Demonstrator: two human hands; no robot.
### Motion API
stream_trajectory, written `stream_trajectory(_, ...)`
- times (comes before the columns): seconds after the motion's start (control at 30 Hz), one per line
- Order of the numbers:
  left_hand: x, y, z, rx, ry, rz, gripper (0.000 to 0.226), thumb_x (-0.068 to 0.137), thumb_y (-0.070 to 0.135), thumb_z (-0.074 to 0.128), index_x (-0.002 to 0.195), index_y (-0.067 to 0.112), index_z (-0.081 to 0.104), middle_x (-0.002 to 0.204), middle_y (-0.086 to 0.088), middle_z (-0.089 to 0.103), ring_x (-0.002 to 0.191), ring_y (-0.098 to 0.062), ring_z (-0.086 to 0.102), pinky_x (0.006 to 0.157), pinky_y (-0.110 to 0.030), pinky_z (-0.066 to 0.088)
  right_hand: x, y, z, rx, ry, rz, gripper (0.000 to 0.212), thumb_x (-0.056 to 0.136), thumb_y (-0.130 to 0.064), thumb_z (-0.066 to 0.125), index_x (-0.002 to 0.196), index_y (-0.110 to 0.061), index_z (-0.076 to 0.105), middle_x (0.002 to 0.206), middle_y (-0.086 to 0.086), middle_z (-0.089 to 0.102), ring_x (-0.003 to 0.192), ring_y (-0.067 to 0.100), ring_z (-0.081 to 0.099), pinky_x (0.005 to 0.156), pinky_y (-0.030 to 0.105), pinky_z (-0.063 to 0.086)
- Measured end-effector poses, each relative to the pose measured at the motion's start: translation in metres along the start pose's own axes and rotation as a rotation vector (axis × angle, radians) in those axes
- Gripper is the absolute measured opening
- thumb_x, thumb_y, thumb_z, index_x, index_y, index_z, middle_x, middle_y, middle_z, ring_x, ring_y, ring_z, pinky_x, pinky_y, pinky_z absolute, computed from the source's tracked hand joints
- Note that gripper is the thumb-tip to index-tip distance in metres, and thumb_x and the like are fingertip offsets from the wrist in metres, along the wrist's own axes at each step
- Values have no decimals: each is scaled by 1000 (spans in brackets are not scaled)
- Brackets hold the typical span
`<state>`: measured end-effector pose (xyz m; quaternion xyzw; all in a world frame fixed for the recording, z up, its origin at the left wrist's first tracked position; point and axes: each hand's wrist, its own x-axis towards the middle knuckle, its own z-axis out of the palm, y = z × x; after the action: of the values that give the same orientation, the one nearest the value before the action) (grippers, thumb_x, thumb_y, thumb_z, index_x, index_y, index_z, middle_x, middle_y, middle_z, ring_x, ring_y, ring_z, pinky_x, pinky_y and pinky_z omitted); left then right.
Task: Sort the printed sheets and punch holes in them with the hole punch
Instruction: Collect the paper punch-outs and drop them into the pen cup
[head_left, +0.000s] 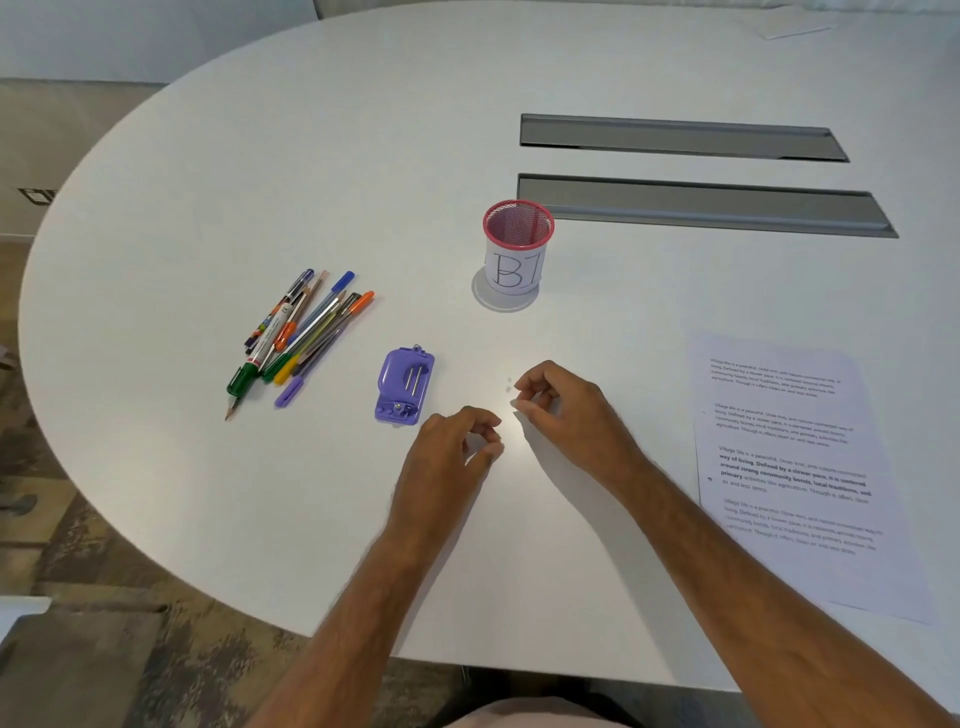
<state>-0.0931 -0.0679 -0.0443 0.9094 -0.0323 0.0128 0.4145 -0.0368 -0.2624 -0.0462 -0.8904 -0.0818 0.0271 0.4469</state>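
While hovering low over the white table (260, 182), both hands busy in the bare middle spot, with no paper under them. Left hand (449, 457): curled loosely, thumb and fingers a little apart, nothing seen inside. Right hand (563, 410): fingertips pressed together, maybe on a tiny white bit, but too small to tell. Two small paper dots (509, 385) on the table, just beside those fingertips. Purple hole punch (404, 385) lying near the left hand, not touched, seemingly bottom side up. Printed sheets (789, 467) lying flat well off to the right, under neither hand. Pile of pens (298, 338) farther left, and a pink cup (518, 249) farther back. Looks like picking up little dots, so probably a tidy-up step and not punching right now. Plenty to go wrong from here. Could lose the dots, being white on white and very light, easy to scatter with a puff of air or a brushing wrist. Could bump the punch with the left hand and spill more dots out of it. Could drag the right arm across the sheets and push them crooked or mix them up. Best to move slowly, pinch one dot at a time, and keep both arms lifted off the paper.
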Motion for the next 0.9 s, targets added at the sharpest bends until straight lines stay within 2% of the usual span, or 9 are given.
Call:
stream_trajectory(0.07,0,1,1,25,6,-5,19,94,24,75,112,28,70,95,20,69,90,11,51,75,-1,38,1,1,2,-9,15,-2,13,93,-23,73,99,-32,65,93,-17,72,90,4,66,81,25,55)
stream_trajectory(0.17,0,2,3,57,-1,-17,13,97,25,71,110,28,69,92,22,63,84,1,51,70,-5,39,6,2,1,-17,38,14,12,93,-23,73,99,-29,65,93,-17,72,89,2,65,79,23,55)
stream_trajectory(0.23,0,3,3,86,-10,4,8,98,22,68,104,27,66,86,22,58,82,-5,49,69,-11,40,10,2,0,-17,46,23,11,93,-23,72,99,-29,65,92,-16,72,87,2,66,79,25,56)
stream_trajectory(0.37,-1,7,4,129,-33,72,10,99,14,60,99,23,57,89,10,62,83,-14,49,70,-34,47,17,0,1,-5,85,50,13,91,-24,73,97,-31,65,91,-15,73,84,4,67,83,34,59)
stream_trajectory(0.5,0,8,6,61,-42,15,12,101,14,58,104,23,51,92,6,61,85,-19,54,74,-40,49,22,-3,1,-4,77,55,14,90,-26,74,97,-32,64,91,-17,74,85,4,68,84,37,59)
stream_trajectory(0.57,1,9,6,29,-45,-18,12,102,14,56,104,24,51,91,6,61,85,-18,54,73,-37,49,23,-4,1,-24,62,55,14,89,-29,74,98,-33,63,93,-20,74,86,3,67,83,36,59)
stream_trajectory(0.7,0,8,4,-99,-34,-119,17,103,14,55,108,29,50,95,13,59,91,-10,55,74,-24,45,22,-8,4,-71,53,43,19,86,-34,77,96,-34,61,93,-26,73,84,0,66,77,30,57)
stream_trajectory(0.9,1,7,-1,-250,7,-162,18,105,8,54,112,24,50,102,12,61,95,-2,61,78,-7,48,20,-9,7,-112,63,14,20,87,-38,79,96,-32,62,88,-25,72,85,1,67,75,28,55)
